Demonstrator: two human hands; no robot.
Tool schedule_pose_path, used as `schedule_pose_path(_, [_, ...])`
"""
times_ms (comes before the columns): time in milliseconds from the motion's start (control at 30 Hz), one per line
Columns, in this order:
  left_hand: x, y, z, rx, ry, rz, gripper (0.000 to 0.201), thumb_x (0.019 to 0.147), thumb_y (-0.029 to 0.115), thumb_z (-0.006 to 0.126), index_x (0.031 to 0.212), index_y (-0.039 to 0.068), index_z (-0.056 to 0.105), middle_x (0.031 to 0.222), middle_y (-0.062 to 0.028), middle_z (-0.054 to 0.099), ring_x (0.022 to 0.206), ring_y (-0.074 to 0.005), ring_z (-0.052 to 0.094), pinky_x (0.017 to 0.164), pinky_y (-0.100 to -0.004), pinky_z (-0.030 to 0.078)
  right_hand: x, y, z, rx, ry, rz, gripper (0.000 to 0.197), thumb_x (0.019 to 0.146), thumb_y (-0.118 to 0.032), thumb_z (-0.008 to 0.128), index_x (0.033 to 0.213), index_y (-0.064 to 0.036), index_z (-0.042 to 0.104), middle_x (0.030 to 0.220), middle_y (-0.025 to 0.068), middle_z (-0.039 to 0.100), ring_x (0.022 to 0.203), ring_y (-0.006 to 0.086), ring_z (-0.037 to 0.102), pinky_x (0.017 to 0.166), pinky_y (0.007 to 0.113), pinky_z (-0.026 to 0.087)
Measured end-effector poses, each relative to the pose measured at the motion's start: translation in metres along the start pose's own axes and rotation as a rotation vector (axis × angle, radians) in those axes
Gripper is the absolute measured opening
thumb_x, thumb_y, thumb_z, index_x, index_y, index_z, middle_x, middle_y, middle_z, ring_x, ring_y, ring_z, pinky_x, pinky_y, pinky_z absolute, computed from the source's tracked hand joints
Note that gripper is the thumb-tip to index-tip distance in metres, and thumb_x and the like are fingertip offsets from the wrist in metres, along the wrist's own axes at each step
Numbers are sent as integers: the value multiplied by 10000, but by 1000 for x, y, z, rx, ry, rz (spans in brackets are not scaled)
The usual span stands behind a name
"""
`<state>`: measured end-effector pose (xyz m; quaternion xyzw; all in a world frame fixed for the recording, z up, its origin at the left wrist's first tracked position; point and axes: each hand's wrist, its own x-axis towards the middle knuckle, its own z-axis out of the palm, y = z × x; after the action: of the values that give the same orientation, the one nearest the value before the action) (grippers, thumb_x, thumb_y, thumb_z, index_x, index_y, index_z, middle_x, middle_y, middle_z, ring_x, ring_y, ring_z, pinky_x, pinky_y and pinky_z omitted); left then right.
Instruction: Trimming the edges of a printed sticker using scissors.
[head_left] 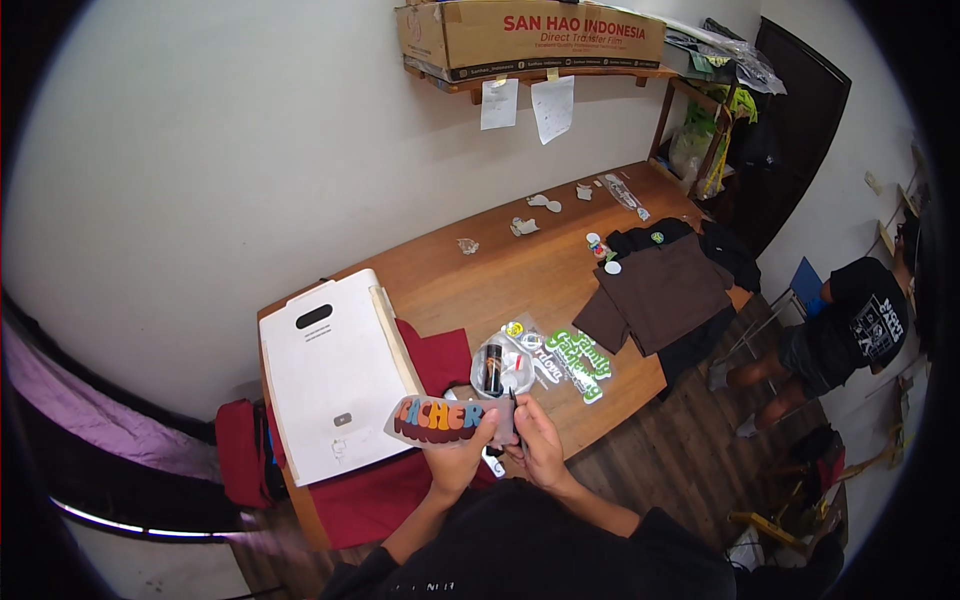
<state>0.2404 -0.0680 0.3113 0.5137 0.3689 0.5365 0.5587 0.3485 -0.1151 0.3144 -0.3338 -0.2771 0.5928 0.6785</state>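
My left hand (462, 458) is closed on a piece of transfer film (436, 420) printed with large coloured letters in orange, yellow and blue over a dark red shadow. Close beside it, my right hand (541, 446) is closed around a slim dark tool (512, 396), its tip pointing up next to the film's right end. Fingers cover most of that tool, so I cannot tell its kind. Just beyond both hands stands a whitish tub (477, 372) with a black bottle (492, 367) and other small items in it.
A white heat press (345, 385) sits on the table's left over maroon cloth (440, 350). Printed films (580, 366) lie right of the tub. Folded brown fabric (660, 292) and scraps (524, 227) are farther back. A carton (540, 40) fills the shelf; another person (860, 315) stands at right.
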Motion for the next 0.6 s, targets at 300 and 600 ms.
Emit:
schedule_pose_path(300, [0, -3, -4, 22, -7, -15, 161, 756, 14, 677, 882, -5, 579, 793, -29, 605, 688, -81, 576, 625, -212, 472, -2, -9, -2, -67, -21, 46, 222, 963, -260, 370, 1063, -73, 432, 704, -41, 383, 541, 4, 284, 472, 140, 212])
schedule_pose_path(600, [1, -2, -4, 27, -22, -8, 164, 748, 30, 689, 864, 1, 577, 774, -24, 602, 669, -82, 574, 611, -209, 470, -1, -5, -4, -56, -25, 50, 223, 963, -276, 371, 1057, -86, 440, 702, -41, 390, 538, 3, 291, 462, 138, 215])
